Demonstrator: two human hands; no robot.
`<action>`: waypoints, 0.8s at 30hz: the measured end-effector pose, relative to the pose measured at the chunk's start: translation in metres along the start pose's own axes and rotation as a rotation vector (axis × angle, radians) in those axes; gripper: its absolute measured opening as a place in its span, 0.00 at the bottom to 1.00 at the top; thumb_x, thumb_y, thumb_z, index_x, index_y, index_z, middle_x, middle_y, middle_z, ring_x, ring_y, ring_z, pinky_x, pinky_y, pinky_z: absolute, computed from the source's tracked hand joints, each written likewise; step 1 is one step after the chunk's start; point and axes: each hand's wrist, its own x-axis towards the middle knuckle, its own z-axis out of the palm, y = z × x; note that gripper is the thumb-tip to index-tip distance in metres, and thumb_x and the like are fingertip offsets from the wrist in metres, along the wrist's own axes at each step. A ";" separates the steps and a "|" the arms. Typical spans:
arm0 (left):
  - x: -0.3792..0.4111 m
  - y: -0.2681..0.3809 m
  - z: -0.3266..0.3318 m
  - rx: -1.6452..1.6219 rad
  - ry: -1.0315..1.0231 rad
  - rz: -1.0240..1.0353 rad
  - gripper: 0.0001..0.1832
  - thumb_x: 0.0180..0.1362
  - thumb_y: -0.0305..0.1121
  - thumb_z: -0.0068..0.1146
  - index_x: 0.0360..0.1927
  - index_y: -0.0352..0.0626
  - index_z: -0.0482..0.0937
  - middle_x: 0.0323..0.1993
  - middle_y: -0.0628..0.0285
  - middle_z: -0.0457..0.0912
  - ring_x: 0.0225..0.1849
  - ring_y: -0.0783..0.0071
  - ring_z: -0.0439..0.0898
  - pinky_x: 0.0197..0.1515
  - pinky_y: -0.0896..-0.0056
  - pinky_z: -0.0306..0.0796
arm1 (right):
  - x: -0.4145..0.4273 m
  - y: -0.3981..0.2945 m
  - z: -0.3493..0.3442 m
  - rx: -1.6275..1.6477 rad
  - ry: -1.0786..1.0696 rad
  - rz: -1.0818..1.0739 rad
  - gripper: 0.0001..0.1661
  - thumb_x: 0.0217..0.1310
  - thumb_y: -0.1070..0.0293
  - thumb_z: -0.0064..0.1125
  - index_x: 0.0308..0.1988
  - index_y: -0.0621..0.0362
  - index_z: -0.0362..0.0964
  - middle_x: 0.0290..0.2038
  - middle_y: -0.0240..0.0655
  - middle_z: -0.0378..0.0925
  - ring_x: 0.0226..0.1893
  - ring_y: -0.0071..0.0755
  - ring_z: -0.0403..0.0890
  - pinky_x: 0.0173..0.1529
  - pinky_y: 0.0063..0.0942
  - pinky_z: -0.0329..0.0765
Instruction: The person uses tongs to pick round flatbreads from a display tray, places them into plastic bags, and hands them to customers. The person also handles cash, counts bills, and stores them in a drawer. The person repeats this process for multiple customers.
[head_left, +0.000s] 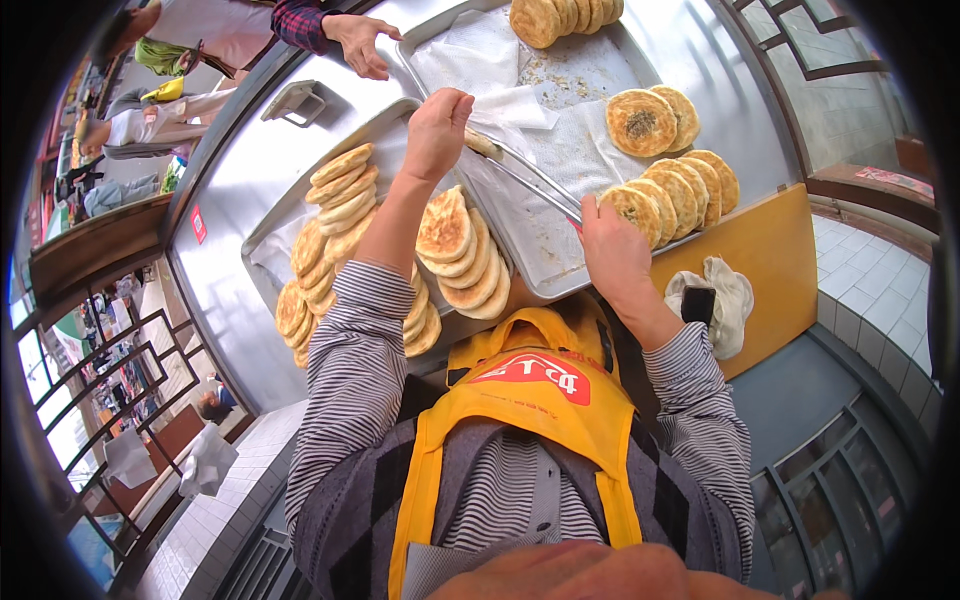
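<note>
My right hand (619, 251) grips the handle end of long metal tongs (536, 180), which slant up and left over the right tray (555, 289). At their far tips is a browned piece of flatbread (480, 142), close under my left hand. My left hand (439, 135) is closed, with white paper (510, 109) coming out beside its thumb; its palm side is hidden. Below the left hand, overlapping round flatbreads (457, 251) lie in the left tray (259, 236). Near my right hand stands a row of browned flatbreads (675, 195), with a seeded one (641, 124) behind.
Across the counter (247, 161), another person's hand (364, 41) reaches near the right tray's far corner. A metal-framed stand (294, 101) sits to its left. A white cloth (724, 307) and a small black device (697, 304) lie on the yellow board (780, 262).
</note>
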 end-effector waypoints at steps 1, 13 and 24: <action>-0.009 0.007 -0.005 -0.104 0.031 -0.082 0.08 0.66 0.32 0.56 0.35 0.38 0.78 0.30 0.59 0.82 0.33 0.55 0.80 0.39 0.62 0.74 | 0.008 0.000 -0.006 -0.002 -0.025 -0.006 0.09 0.60 0.69 0.59 0.40 0.55 0.68 0.31 0.38 0.77 0.29 0.38 0.85 0.29 0.34 0.81; -0.051 0.016 -0.008 0.331 -0.561 0.461 0.03 0.51 0.25 0.53 0.30 0.40 0.76 0.35 0.57 0.74 0.43 0.58 0.74 0.53 0.58 0.68 | 0.021 0.002 -0.027 0.018 -0.111 -0.047 0.09 0.61 0.72 0.57 0.41 0.58 0.68 0.34 0.41 0.78 0.33 0.44 0.86 0.34 0.35 0.83; -0.050 -0.008 -0.037 0.210 -0.268 0.164 0.06 0.56 0.26 0.52 0.36 0.38 0.78 0.40 0.54 0.76 0.38 0.50 0.80 0.42 0.56 0.75 | 0.023 0.004 -0.046 -0.021 -0.218 -0.031 0.23 0.55 0.64 0.70 0.45 0.56 0.66 0.34 0.39 0.76 0.34 0.44 0.84 0.35 0.36 0.81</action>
